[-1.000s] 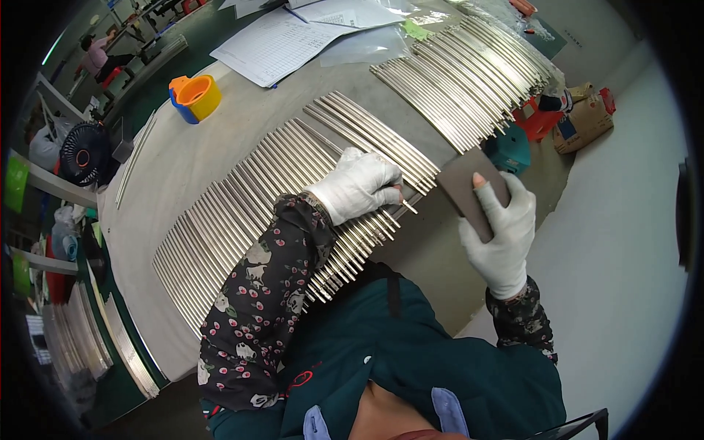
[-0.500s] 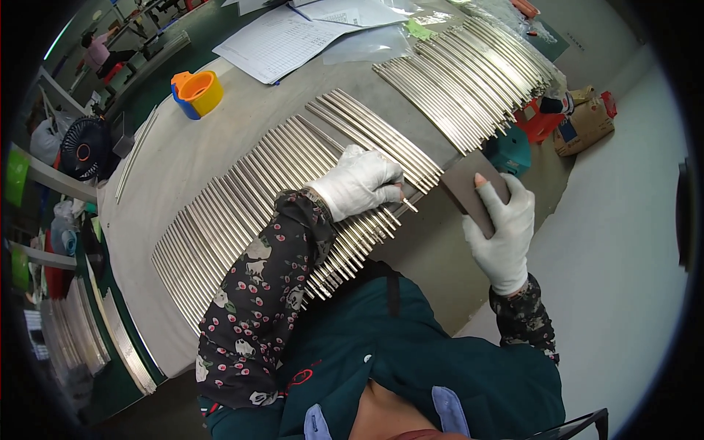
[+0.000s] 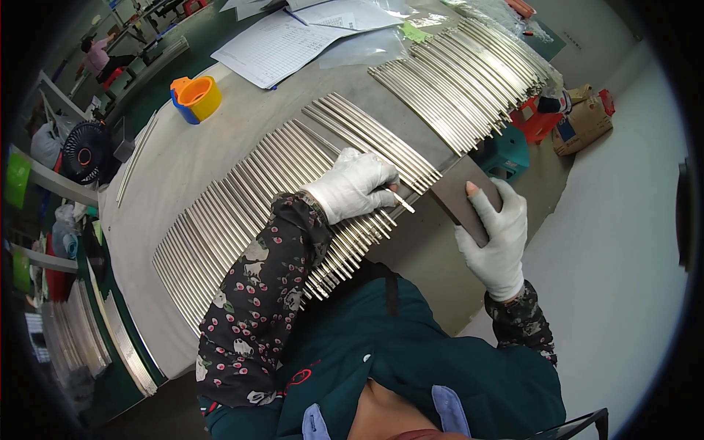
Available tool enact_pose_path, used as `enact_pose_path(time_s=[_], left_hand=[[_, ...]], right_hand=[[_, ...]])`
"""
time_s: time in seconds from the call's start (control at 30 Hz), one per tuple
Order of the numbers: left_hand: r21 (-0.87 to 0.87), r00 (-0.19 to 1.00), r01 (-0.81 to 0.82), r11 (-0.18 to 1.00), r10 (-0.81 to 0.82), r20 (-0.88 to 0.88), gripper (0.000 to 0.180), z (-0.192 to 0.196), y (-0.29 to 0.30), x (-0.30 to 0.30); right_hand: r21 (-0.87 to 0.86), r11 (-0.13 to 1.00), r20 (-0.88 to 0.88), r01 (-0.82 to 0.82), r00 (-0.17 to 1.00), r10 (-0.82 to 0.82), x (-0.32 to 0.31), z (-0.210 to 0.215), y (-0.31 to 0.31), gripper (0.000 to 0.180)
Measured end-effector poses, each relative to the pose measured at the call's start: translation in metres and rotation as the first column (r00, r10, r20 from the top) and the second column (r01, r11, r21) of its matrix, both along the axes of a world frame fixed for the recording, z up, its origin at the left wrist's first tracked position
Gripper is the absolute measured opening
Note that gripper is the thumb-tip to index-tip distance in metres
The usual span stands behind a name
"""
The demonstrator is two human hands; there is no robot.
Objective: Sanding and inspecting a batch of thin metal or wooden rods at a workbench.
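Metal rod [image 3: 405, 204] sits in the left hand [image 3: 356, 187], the nearer one, curled snugly round it, long axis slanting, tip jutting toward the right hand [image 3: 500, 236], which grips a grey-brown block [image 3: 455, 196] apart from that tip.

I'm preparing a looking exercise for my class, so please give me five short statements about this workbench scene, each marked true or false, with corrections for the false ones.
1. The right hand holds a flat brown block. True.
2. The left hand is bare. False: it wears a white glove.
3. The left hand holds a thin metal rod. True.
4. The yellow ring sits on top of the papers. False: the ring stands on the table, left of the papers.
5. A dark fan is at the left side of the picture. True.
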State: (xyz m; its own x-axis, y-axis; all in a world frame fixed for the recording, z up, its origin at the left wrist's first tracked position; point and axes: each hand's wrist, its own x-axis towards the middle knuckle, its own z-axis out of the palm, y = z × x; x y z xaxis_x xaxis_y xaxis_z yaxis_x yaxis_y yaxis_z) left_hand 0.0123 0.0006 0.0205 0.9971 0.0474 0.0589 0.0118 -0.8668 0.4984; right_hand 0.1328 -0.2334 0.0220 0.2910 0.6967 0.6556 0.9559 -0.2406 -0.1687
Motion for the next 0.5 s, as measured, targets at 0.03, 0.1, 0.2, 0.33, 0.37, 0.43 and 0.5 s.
enact_pose_path(time_s=[0.03, 0.1, 0.2, 0.33, 0.37, 0.43, 0.5], left_hand=[[-0.025, 0.999, 0.02, 0.999, -0.019, 0.05, 0.02, -0.004, 0.001, 0.001], [-0.019, 0.999, 0.019, 1.0, -0.018, 0.038, 0.02, -0.003, 0.001, 0.001], [-0.014, 1.0, 0.007, 1.0, -0.007, 0.016, 0.022, -0.001, 0.0, -0.001], [-0.023, 1.0, 0.022, 0.999, -0.022, 0.02, 0.022, -0.001, 0.001, 0.002], [-0.024, 1.0, 0.025, 0.999, -0.024, 0.017, 0.022, -0.001, 0.0, 0.002], [-0.031, 1.0, 0.013, 0.999, -0.013, 0.004, 0.022, 0.0, -0.001, 0.002], [-0.018, 1.0, 0.017, 1.0, -0.017, 0.012, 0.021, 0.001, 0.0, 0.001]], right_hand=[[-0.005, 0.997, -0.024, -0.074, 0.997, 0.073, -0.007, 0.0, 0.002, 0.06], [-0.057, 0.955, -0.078, -0.291, 0.955, 0.287, -0.025, 0.007, 0.007, 0.059], [-0.11, 0.985, 0.008, -0.134, 0.991, 0.135, -0.008, 0.007, 0.016, 0.051], [-0.001, 0.985, -0.013, -0.173, 0.985, 0.173, -0.01, 0.01, 0.011, 0.055], [-0.09, 0.929, -0.075, -0.36, 0.932, 0.354, -0.017, 0.014, 0.012, 0.056], [-0.109, 0.966, -0.011, -0.234, 0.972, 0.235, -0.011, -0.001, 0.012, 0.055], [-0.092, 0.988, 0.135, 0.126, 0.984, -0.113, 0.007, 0.006, 0.014, 0.055]])
